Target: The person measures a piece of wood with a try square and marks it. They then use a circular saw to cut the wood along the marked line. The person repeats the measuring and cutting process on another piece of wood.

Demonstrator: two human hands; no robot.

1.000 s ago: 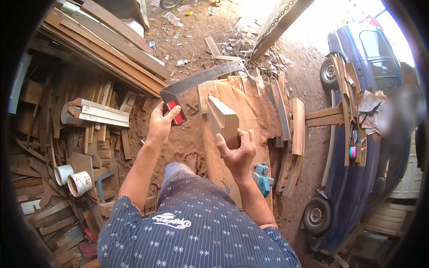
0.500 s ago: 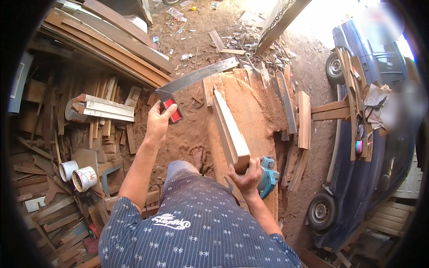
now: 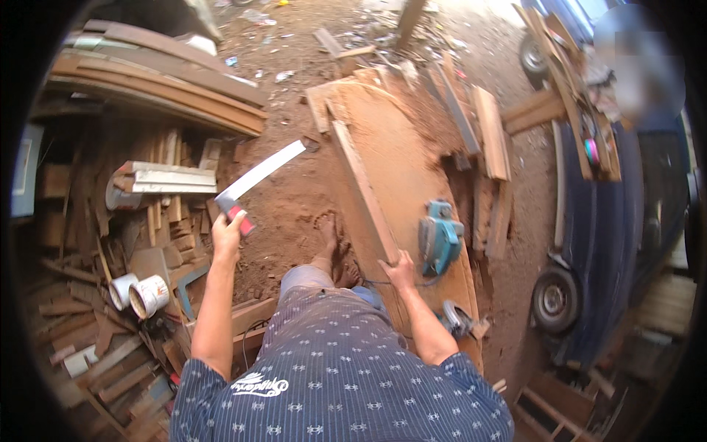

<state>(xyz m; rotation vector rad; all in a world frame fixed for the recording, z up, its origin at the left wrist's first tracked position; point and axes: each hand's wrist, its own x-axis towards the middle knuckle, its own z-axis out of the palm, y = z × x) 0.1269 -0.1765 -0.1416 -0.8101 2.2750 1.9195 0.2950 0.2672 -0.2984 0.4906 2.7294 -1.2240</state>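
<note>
My left hand (image 3: 227, 236) is closed round the red and black handle of a handsaw (image 3: 264, 172). Its bright blade points up and to the right, over the bare earth left of the workbench (image 3: 398, 140). With my right hand (image 3: 400, 271) I grip the near end of a long wooden bar (image 3: 361, 180), which runs lengthwise along the bench's left side. The bar's far end meets a short wood block (image 3: 319, 110) at the bench's far left corner. Just right of my right hand, a teal electric planer (image 3: 440, 237) rests on the bench.
A grey metal power tool (image 3: 456, 319) sits at the bench's near right edge. Scrap wood and two white buckets (image 3: 149, 296) crowd the left. Stacked planks (image 3: 162, 92) lie far left. Timber offcuts (image 3: 492, 132) line the bench's right side, with a blue vehicle (image 3: 600, 199) beyond.
The handsaw has come down and nearer on the left. My right hand has rolled the bar and lowered its near end, so a narrower, browner face shows. The view has shifted.
</note>
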